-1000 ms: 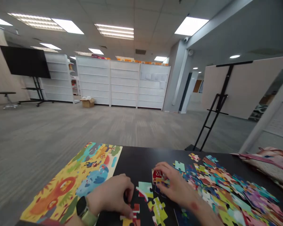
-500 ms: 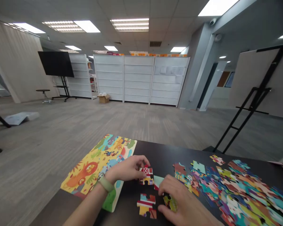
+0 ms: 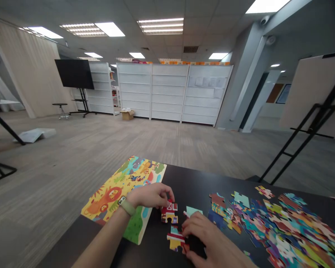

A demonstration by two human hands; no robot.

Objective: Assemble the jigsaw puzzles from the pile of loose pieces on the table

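Observation:
My left hand (image 3: 152,195), with a watch on its wrist, has its fingers curled onto the edge of a puzzle piece (image 3: 171,217) showing a red barn front. Just nearer to me lies a second puzzle piece (image 3: 174,242) with a red-and-white stripe over yellow. My right hand (image 3: 203,234) pinches that piece's right side between thumb and fingers. The two pieces are close together, but I cannot tell whether they touch. A pale mint piece (image 3: 194,211) shows beyond the right hand's knuckles, partly covered by it.
A colourful picture sheet (image 3: 123,186) with lions lies under my left forearm on the black table (image 3: 190,178). A large heap of loose puzzle pieces (image 3: 290,230) spreads over the right side. Past the table stand a black easel-like frame (image 3: 304,134) and white shelves (image 3: 167,93).
My right hand has moved left onto the striped piece, and the green-yellow piece it was over is out of sight. The barn piece has shifted slightly left and the two pieces are nearer each other.

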